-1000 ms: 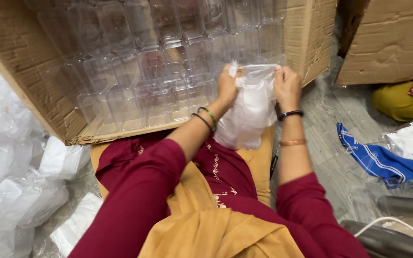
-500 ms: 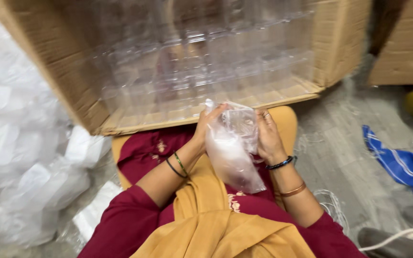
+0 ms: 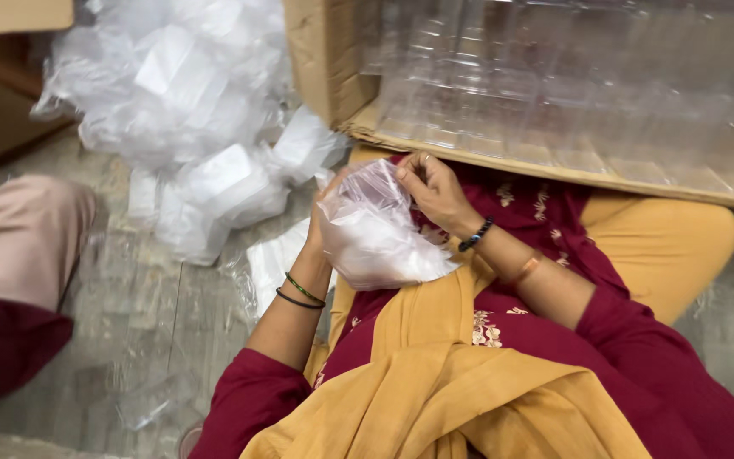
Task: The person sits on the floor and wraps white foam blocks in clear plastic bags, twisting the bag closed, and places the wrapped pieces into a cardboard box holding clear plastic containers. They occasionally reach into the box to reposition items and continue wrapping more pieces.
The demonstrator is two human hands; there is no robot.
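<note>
The right hand [image 3: 435, 191] has its fingers curled in, thumb and forefinger pinched on the top edge of a clear bag [image 3: 375, 229]. The left hand [image 3: 323, 223] is mostly hidden behind the bag; its fingers wrap the bag's left side, closed around it, though how tightly cannot be told. The bag holds something white and sits above the person's lap, between both hands, just below the near edge of a carton [image 3: 554, 93].

Dark and green bangles [image 3: 302, 292] ring the left wrist; a dark band [image 3: 476, 235] and an orange one sit on the right. The sleeves are maroon, and a mustard scarf [image 3: 460, 399] drapes over the lap.

The carton lies on its side, open toward the person and packed with clear plastic containers [image 3: 503, 85]. To the left, on the grey floor [image 3: 129, 340], lies a pile of filled bags [image 3: 180, 110]; one lies just beside the left forearm. At the far left another person's knee [image 3: 19, 246] shows, in pink cloth.
</note>
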